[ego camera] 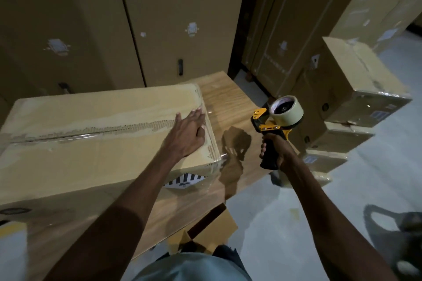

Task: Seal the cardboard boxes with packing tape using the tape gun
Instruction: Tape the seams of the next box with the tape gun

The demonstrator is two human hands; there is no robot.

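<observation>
Curled tight round the black handle, the right hand holds the yellow-and-black tape gun with its roll of clear packing tape up in the air, off to the right of the box and well apart from it. Fingers of the left hand lie mostly straight, pressing flat on the right end of the large brown cardboard box, beside the torn centre seam. That box sits on a pale wood-grain table, its right end close to the table's near edge.

Clear tape already glints along the seam and over the right corner, but I judge the torn paper beneath may let it lift. A hard press could slide the box. Swinging the gun back in blind, its cutting blade could catch the pressing fingers. Stacked brown cartons crowd the floor on the right.
</observation>
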